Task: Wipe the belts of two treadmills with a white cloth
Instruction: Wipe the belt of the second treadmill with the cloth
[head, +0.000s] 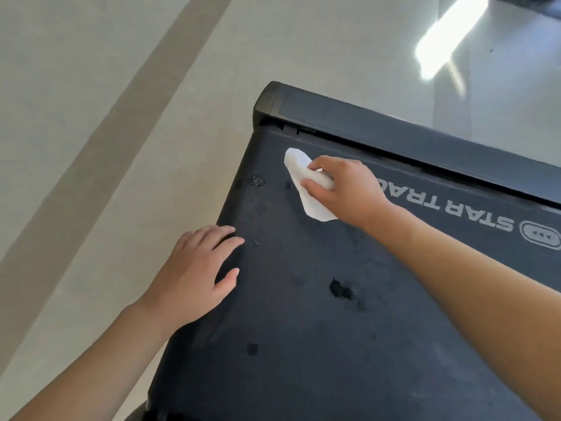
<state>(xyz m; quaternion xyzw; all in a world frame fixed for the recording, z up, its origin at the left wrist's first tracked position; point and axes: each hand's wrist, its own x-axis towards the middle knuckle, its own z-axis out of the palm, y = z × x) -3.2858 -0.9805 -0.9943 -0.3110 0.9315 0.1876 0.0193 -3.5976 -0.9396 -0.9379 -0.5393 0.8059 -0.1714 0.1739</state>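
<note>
A dark treadmill belt fills the lower right of the head view, with white "STAR TRAC" lettering near its far end. My right hand grips a white cloth and presses it onto the belt near the far left corner. My left hand rests flat with fingers spread on the belt's left edge. Wet or dirty spots dot the belt between my hands.
A black end cap closes the treadmill's far end. Pale tiled floor with a darker band lies to the left and beyond. Bright window glare reflects on the floor at upper right.
</note>
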